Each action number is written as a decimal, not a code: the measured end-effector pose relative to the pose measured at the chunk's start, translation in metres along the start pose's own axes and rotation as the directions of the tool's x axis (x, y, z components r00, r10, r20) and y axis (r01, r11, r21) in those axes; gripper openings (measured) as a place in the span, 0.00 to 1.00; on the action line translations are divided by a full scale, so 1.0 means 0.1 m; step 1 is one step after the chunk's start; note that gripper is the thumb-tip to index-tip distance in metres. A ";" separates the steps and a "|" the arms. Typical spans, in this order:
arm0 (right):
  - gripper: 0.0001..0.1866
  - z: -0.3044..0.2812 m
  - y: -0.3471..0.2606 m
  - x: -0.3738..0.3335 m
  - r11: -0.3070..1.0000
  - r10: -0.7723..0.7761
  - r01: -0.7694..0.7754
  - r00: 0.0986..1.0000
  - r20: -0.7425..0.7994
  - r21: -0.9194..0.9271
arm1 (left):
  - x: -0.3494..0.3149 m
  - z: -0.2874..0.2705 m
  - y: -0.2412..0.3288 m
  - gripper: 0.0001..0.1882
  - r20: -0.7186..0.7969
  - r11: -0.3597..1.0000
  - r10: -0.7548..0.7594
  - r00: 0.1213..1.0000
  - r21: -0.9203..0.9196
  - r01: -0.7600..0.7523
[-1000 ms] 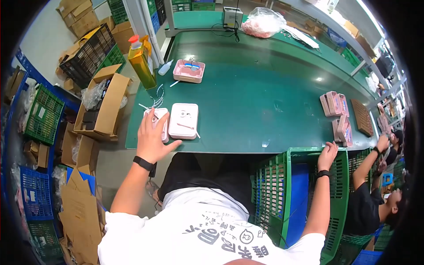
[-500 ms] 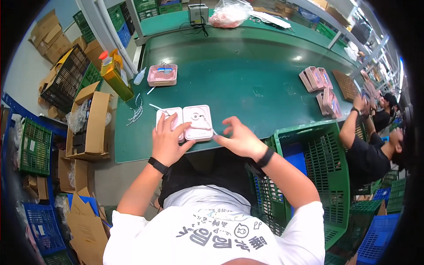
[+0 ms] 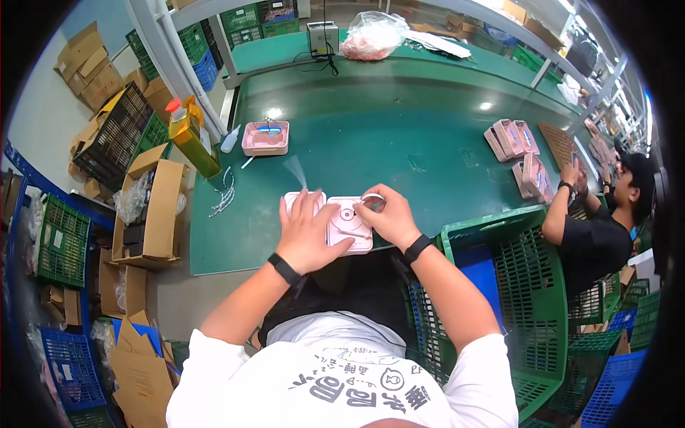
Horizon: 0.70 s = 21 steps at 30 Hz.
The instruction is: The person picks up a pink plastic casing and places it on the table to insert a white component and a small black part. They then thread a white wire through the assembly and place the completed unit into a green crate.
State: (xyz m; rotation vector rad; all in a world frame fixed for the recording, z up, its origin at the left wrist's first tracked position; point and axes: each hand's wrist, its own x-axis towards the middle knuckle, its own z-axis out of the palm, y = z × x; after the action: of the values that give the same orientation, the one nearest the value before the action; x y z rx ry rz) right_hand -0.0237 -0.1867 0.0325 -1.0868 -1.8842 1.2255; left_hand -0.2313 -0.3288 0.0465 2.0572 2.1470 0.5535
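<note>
Pink case part [image 3: 349,222] is sitting right under the hands, between the left thumb and the right fingers, near the close edge of the green bench [image 3: 428,192]. Right hand [image 3: 392,220] has its thumb and fingers closed in a pinch on a curved white strip [image 3: 372,195], right above the top of that part. Left hand [image 3: 303,234] isn't gripping anything that I can see: palm down, fingers spread over a second pink part [image 3: 293,199] butted up on the left, thumb reaching across onto the first one. There's a pale blurry streak [image 3: 295,172] just past the left fingertips, can't tell what it is. Farther left of that hand you've got a bunch of thin cords [image 3: 225,196] and a yellow can [image 3: 194,150] with a red cap, plus an open pink box [image 3: 265,150] out beyond the fingers. Big green crate [image 3: 529,285] is off to the right hand's right, lower down, and more pink boxes [image 3: 510,139] sit well beyond that hand.
</note>
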 end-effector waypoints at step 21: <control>0.16 -0.05 -0.10 0.04 0.998 -0.057 0.058 0.997 0.058 -0.018 | 0.14 0.19 0.08 0.57 -0.112 0.982 0.187 0.976 0.035 -0.184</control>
State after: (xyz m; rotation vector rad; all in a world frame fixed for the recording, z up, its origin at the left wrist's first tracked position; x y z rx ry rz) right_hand -0.0246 -0.1833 0.0439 -1.0102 -1.9608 1.2194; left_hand -0.2185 -0.3112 0.0342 2.3084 2.0416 0.6870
